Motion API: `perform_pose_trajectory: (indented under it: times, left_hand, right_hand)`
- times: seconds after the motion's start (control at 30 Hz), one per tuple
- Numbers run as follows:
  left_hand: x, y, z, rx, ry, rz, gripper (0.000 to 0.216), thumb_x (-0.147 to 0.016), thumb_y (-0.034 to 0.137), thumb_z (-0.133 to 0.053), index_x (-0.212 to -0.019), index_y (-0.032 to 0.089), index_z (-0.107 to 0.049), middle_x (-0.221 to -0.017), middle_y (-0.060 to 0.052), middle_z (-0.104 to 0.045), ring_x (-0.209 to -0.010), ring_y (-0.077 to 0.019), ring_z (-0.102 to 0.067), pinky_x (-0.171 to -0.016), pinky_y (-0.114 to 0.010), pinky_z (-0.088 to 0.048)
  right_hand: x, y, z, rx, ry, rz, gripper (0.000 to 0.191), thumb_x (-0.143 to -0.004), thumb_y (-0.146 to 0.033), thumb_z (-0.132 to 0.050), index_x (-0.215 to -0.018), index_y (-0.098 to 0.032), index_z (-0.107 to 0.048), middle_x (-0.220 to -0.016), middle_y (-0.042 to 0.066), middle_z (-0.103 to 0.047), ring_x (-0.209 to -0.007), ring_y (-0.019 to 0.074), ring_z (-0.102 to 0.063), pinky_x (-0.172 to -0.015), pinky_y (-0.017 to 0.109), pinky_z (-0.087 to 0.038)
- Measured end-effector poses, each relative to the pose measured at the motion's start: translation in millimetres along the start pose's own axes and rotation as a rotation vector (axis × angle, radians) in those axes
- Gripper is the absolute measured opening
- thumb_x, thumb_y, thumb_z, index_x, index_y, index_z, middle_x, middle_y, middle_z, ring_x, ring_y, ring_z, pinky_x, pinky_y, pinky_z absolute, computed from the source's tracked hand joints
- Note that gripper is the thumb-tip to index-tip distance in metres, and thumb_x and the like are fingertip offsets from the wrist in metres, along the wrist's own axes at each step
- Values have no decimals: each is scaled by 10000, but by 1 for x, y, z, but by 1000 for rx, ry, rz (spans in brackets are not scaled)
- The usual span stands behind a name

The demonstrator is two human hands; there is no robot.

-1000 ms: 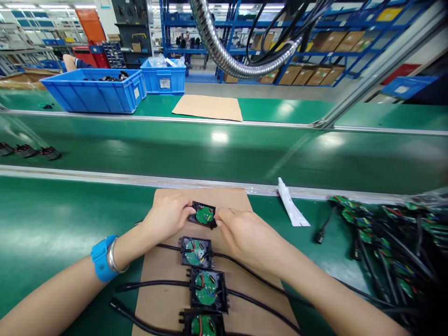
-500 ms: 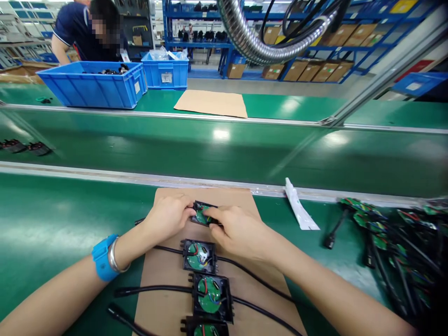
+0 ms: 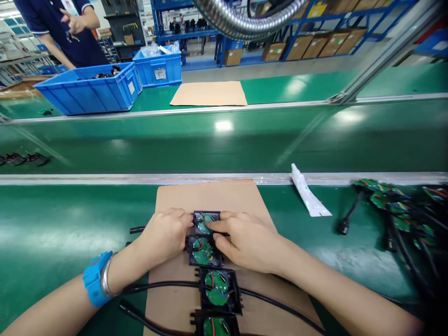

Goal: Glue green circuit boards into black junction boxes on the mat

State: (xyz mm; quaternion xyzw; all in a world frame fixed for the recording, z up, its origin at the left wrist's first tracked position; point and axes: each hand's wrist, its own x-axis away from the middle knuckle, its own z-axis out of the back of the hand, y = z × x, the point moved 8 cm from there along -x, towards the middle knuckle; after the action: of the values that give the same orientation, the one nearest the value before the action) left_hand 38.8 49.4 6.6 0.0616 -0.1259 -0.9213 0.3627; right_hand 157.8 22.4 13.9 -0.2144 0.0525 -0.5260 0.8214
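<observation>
A column of black plastic housings, each with a round green circuit board and coloured wires inside, lies on a cardboard sheet (image 3: 206, 196). At the far end, my left hand (image 3: 170, 235) grips the left edge of the farthest housing (image 3: 205, 223), its fingers curled. My right hand (image 3: 245, 238) holds the same housing's right side, index finger over the board and thumb lower down. Directly below sits a second housing (image 3: 203, 251), close against the first. Nearer me are a third housing (image 3: 219, 289) and a partly cut-off fourth housing (image 3: 217, 324). Black cables run out sideways.
To the right lie a white tube (image 3: 308, 191) and a pile of green boards with black cables (image 3: 399, 210). Beyond the metal rail (image 3: 105, 179) stand blue bins (image 3: 91, 93) and another cardboard piece (image 3: 210, 93). A co-worker (image 3: 70, 37) stands behind the bins.
The farthest housing has come toward me with both hands and now sits against the one below it. The view has shifted slightly. The co-worker, bent over before, is now more upright with a hand raised.
</observation>
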Motion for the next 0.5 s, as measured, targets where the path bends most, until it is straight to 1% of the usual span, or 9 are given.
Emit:
perform_pose_trajectory:
  times: [0.1, 0.2, 0.37, 0.43, 0.5]
  left_hand:
    - [4, 12, -3, -233, 2, -77, 204, -866, 80, -445, -928, 130, -633, -773, -84, -638, -720, -232, -614, -631, -341, -513]
    - [3, 22, -10, -455, -41, -152, 191, -826, 38, -453, -885, 126, -613, -764, -84, -626, -684, -211, -588, -599, -312, -496]
    - [-1, 28, -23, -535, -111, -185, 227, -781, -25, -425, -797, 97, -616, -745, -128, -619, -658, -240, -574, -543, -331, -467]
    - [-1, 26, -20, -538, -109, -182, 212, -807, -8, -438, -798, 101, -619, -741, -121, -619, -662, -237, -581, -558, -332, -478]
    - [0, 24, -13, -527, -84, -167, 181, -851, 38, -461, -855, 111, -627, -764, -105, -633, -687, -227, -600, -611, -335, -510]
  right_hand:
    - [-1, 0, 0, 3, 5, 12, 344, -839, -225, -441, -1031, -227, -727, -774, 60, -649, -680, 188, -609, -615, 299, -382]
    - [-2, 1, 0, 2, 6, 13, 358, -835, -227, -430, -1038, -237, -724, -765, 56, -642, -672, 190, -602, -603, 301, -380]
    - [-3, 1, 1, 5, 12, -10, 349, -819, -227, -427, -980, -239, -737, -783, 71, -661, -677, 203, -605, -601, 313, -387]
    - [-3, 1, 1, 13, 10, -19, 340, -813, -225, -428, -938, -222, -745, -774, 86, -669, -681, 213, -608, -598, 318, -388]
    - [-2, 0, 2, 12, 14, -21, 340, -814, -229, -427, -923, -213, -748, -777, 99, -678, -697, 224, -616, -599, 322, -390]
